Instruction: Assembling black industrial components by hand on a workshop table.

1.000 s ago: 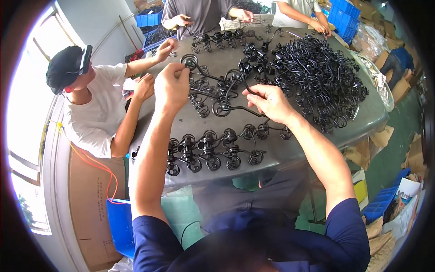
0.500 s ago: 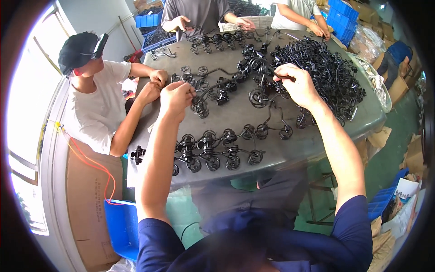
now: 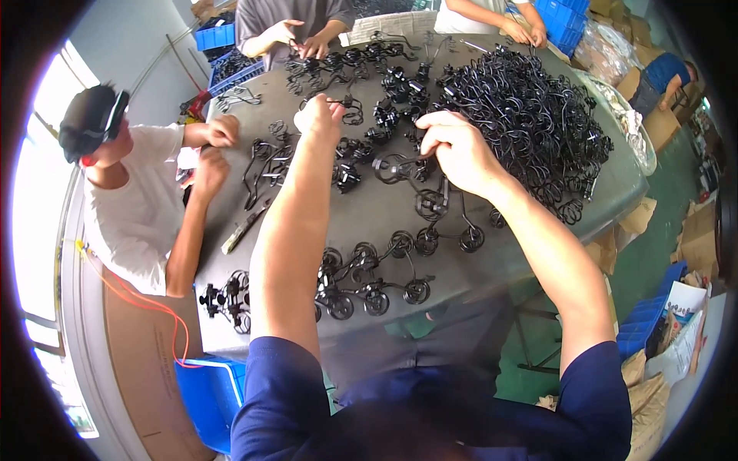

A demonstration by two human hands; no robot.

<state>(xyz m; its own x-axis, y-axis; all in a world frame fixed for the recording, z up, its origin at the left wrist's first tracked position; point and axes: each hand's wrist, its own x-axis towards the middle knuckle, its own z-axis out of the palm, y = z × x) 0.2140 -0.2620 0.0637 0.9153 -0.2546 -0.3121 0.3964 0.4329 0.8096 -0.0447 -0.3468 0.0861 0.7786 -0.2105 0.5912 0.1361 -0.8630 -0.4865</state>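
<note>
Over the middle of the table, my left hand [image 3: 318,119] is closed on a bent black wire part whose coiled end [image 3: 352,111] sticks out to the right. My right hand [image 3: 457,150] pinches a second black coiled wire part [image 3: 392,167] at the left edge of the big pile; its fingertips partly cover the wire. Below that hand, more ringed wire parts [image 3: 432,204] lie on the table. Small black clamp-like pieces [image 3: 387,117] sit between my hands. Along the near edge runs a row of black coiled wire parts [image 3: 375,300], partly hidden by my left forearm.
A large tangled heap of black wire parts [image 3: 530,115] covers the right of the grey table [image 3: 492,265]. A person in a cap [image 3: 131,192] sits at the left; two more people work at the far side. Blue crates [image 3: 560,27] stand beyond, and a blue bin [image 3: 211,399] below left.
My left hand has moved up and right, my right hand slightly left and down. The view has shifted. The person at the left has drawn both hands back from the wire parts.
</note>
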